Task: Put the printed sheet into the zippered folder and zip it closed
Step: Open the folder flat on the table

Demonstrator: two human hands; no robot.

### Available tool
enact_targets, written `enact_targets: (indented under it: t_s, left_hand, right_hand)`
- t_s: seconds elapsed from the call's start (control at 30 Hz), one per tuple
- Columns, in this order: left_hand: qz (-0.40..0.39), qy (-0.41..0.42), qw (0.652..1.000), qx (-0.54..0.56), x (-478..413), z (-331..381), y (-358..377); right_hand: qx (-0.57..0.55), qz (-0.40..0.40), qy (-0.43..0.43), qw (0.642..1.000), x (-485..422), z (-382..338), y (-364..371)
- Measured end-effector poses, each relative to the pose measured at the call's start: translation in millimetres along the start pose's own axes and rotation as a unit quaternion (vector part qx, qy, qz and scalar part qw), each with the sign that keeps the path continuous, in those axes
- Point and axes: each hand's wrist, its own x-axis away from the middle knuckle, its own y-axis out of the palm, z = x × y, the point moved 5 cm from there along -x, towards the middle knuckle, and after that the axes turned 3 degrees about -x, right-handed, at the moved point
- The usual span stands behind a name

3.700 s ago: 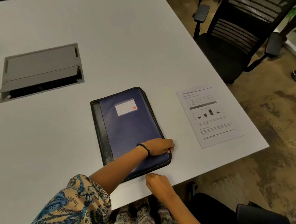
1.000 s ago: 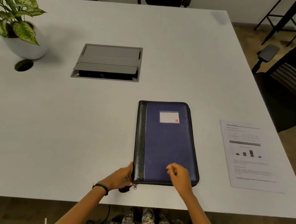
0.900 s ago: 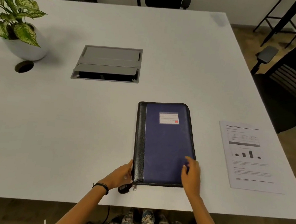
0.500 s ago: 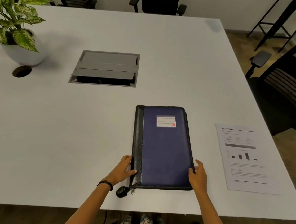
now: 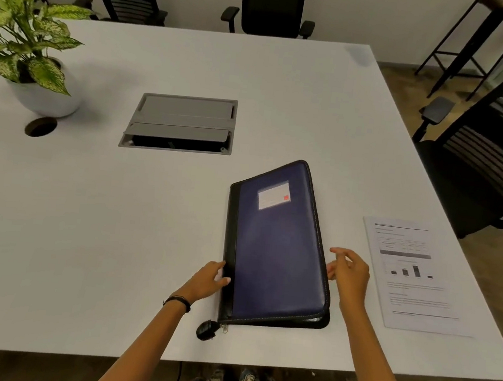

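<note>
A dark blue zippered folder [image 5: 275, 254] with a black spine and a white label lies near the table's front edge. Its cover is raised along the right side, so the folder stands partly open. My left hand [image 5: 204, 281] rests against the spine, thumb on the black strip. My right hand [image 5: 351, 276] is at the cover's right edge, fingertips against it. The zipper pull [image 5: 207, 329] hangs at the front left corner. The printed sheet [image 5: 414, 276], with a table and a bar chart, lies flat to the right of the folder, close to the table's right edge.
On the white table [image 5: 116, 238] a grey cable box [image 5: 183, 124] with its lid ajar is set in behind the folder. A potted plant [image 5: 27, 46] and a round cable hole [image 5: 40, 126] are far left. Black office chairs stand on the right [image 5: 493, 152] and at the far side [image 5: 272, 5].
The folder's cover has lifted along its right edge since half a second ago. My right hand rose with that edge; my left hand stayed on the spine.
</note>
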Motion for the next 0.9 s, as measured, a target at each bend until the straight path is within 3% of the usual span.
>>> enact_targets:
  t_s: [0.17, 0.33, 0.53, 0.7, 0.9]
  left_hand:
    - [0.042, 0.060, 0.995, 0.063, 21, 53, -39]
    - [0.124, 0.121, 0.976, 0.134, 49, 99, -83]
    - [0.174, 0.181, 0.961, 0.120, 69, 122, -110]
    - [0.198, 0.153, 0.968, 0.020, 70, 98, -122]
    - [0.233, 0.138, 0.962, -0.019, 77, 70, -140]
  right_hand:
    - [-0.058, -0.098, -0.049, 0.992, 23, -44, 38]
    - [-0.131, -0.228, -0.068, 0.962, 59, -73, 80]
    - [-0.068, -0.397, -0.131, 0.906, 98, -88, 126]
    - [0.039, -0.405, -0.211, 0.889, 94, -72, 133]
    - [0.210, -0.367, -0.169, 0.890, 57, 4, 113]
